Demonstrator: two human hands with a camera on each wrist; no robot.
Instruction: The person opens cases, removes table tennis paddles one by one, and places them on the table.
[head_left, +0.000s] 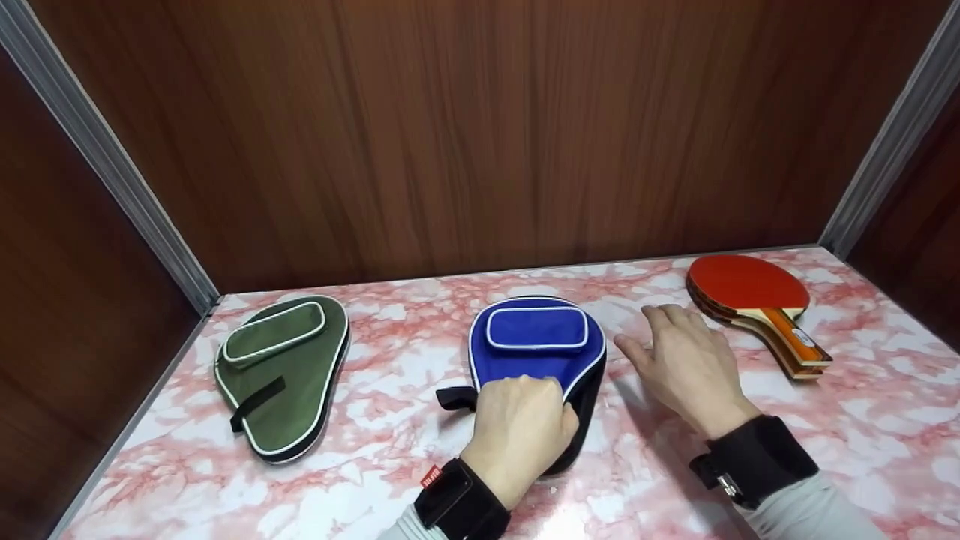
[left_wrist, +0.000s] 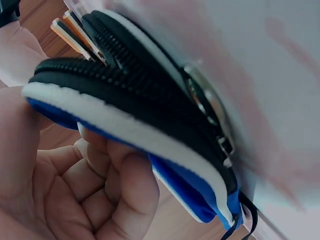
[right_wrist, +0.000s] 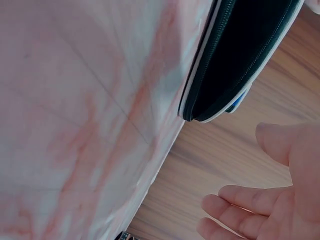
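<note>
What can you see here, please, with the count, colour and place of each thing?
Table: one, pink-and-white marbled, beneath everything
Green case: one, green edged white, table's left
Blue case: one, blue edged white, table's middle, unzipped
Paddles: two, red top face, stacked at far right
Panels: three, brown, back and both sides
Corner posts: two, grey, back corners
Wristbands: two, black, one per wrist
Sleeves: two, pale grey, behind wristbands
Left grip: one, bare, holding blue case
Right grip: one, bare, between blue case and paddles
</note>
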